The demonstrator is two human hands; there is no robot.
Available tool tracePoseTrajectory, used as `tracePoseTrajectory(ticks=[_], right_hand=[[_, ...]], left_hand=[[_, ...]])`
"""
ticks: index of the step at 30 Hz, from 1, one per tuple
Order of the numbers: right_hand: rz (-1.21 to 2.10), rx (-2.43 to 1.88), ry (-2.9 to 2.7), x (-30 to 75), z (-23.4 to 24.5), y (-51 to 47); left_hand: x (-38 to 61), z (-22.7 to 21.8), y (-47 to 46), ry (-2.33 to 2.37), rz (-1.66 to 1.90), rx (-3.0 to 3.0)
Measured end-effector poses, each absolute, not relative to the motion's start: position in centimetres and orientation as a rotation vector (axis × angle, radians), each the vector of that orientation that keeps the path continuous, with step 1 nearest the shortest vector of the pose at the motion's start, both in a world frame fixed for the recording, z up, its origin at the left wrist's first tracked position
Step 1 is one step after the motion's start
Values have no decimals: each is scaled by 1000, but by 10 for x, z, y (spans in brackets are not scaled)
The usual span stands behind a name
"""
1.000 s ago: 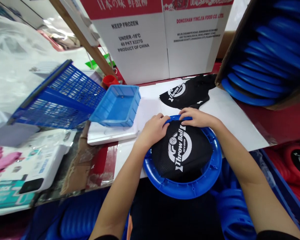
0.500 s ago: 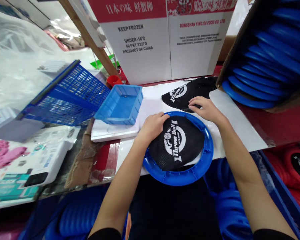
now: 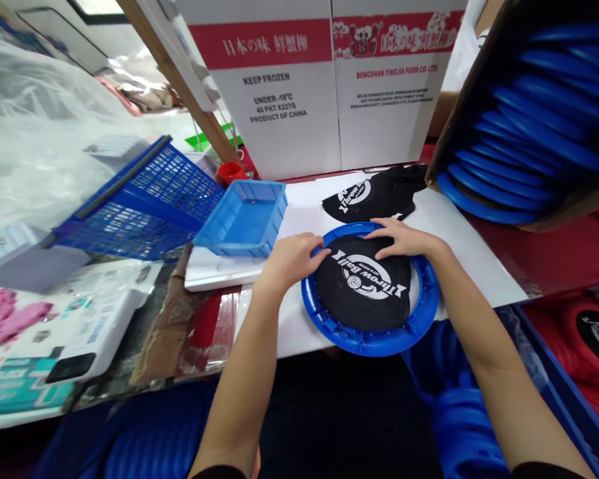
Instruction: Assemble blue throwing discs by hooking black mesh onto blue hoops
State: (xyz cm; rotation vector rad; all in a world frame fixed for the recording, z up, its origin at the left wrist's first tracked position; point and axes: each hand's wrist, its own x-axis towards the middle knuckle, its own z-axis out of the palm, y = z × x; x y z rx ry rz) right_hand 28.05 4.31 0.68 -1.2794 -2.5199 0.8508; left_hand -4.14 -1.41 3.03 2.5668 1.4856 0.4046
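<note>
printed black mesh cloth has turned within round blue plastic ring, perhaps offering another edge; left hand clamps ring, right hand spread atop.

Red desk, white sheet spread over it. Black cloth on sheet, blue ring at front edge. White slab left, white carton at back.

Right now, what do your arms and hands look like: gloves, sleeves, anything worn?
The left hand and right hand are both ungloved, and no watch or bracelet shows. The left forearm and right forearm are bare, with no visible markings. Along the bottom edge of the view, the hems of a black left sleeve and black right sleeve show.
</note>
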Motion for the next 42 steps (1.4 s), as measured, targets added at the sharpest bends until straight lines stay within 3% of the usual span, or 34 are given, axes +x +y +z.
tracePoseTrajectory(ticks=[3, 10, 18, 25, 42], right_hand=[[832, -1280, -2557, 269, 2, 39], [939, -1136, -2502, 250, 11, 29], [1245, -1040, -2269, 245, 12, 32], [1255, -1041, -2223, 246, 11, 34], [1205, -969, -2290, 242, 1, 42]], left_hand=[[-27, 18, -12, 1307, 461, 2680], [-24, 1, -15, 1172, 220, 2548], [-29, 9, -7, 1129, 534, 2276], [-35, 10, 1, 1222, 588, 1884], [-47, 2, 8, 1164, 603, 1678]])
